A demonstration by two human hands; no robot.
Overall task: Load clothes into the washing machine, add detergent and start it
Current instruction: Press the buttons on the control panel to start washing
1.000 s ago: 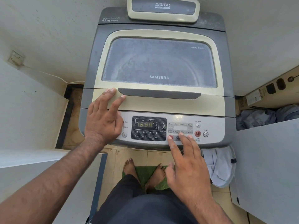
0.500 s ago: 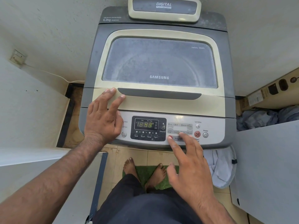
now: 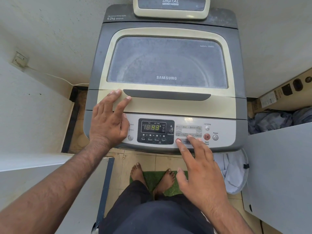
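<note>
Below me stands the Samsung top-load washing machine [image 3: 166, 78], its glass lid [image 3: 167, 63] shut. On the control panel [image 3: 226, 130] the display [image 3: 152, 127] glows green. My left hand [image 3: 108, 120] lies flat and spread, holding nothing, across the lid's front edge and the panel. My right hand [image 3: 200, 168], fingers loosely apart and empty, has its index fingertip on the Program button [image 3: 185, 141], beside the red Start/Pause button [image 3: 206, 136].

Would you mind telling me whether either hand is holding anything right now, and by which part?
Nothing is held. The left hand lies flat on the grey-and-cream washing machine; the right hand's fingertips touch its control panel.
</note>
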